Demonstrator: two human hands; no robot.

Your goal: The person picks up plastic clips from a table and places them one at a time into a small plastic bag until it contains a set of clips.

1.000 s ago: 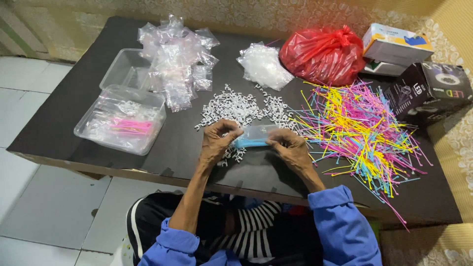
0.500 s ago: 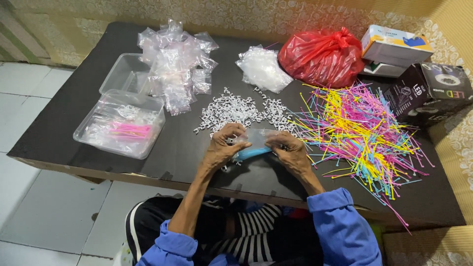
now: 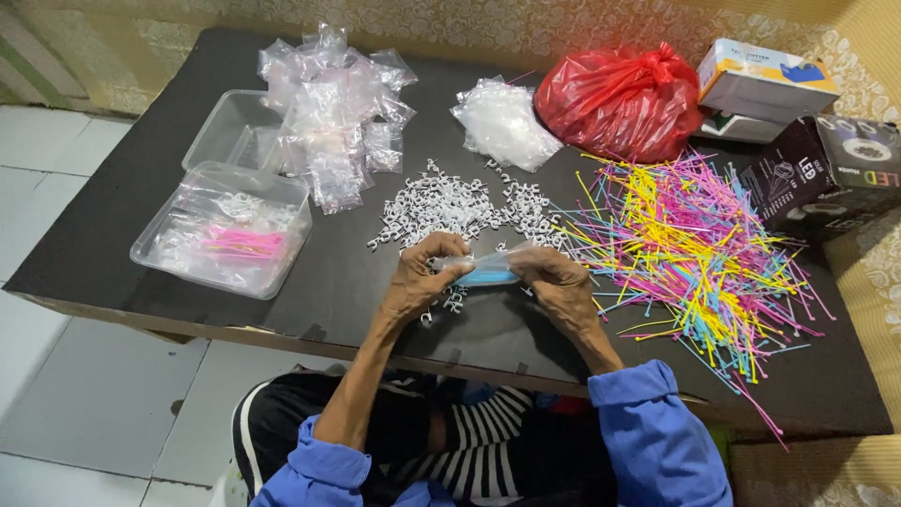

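Both hands meet over the near middle of a dark table (image 3: 113, 253). My left hand (image 3: 422, 277) and my right hand (image 3: 554, 282) pinch the two ends of a small clear plastic bag (image 3: 488, 272) with blue cable ties inside. Just beyond the hands lies a heap of small white plastic clips (image 3: 450, 202). To the right spreads a big loose pile of pink, yellow and blue cable ties (image 3: 694, 244).
A clear tub (image 3: 225, 230) with filled bags and pink ties sits at the left, behind it a pile of small clear bags (image 3: 333, 103). A white-filled bag (image 3: 507, 122), a red plastic bag (image 3: 624, 94) and cardboard boxes (image 3: 807, 160) line the back right.
The hands with the small bag have shifted slightly toward me and pressed closer together along the bag; everything else on the table stays put.
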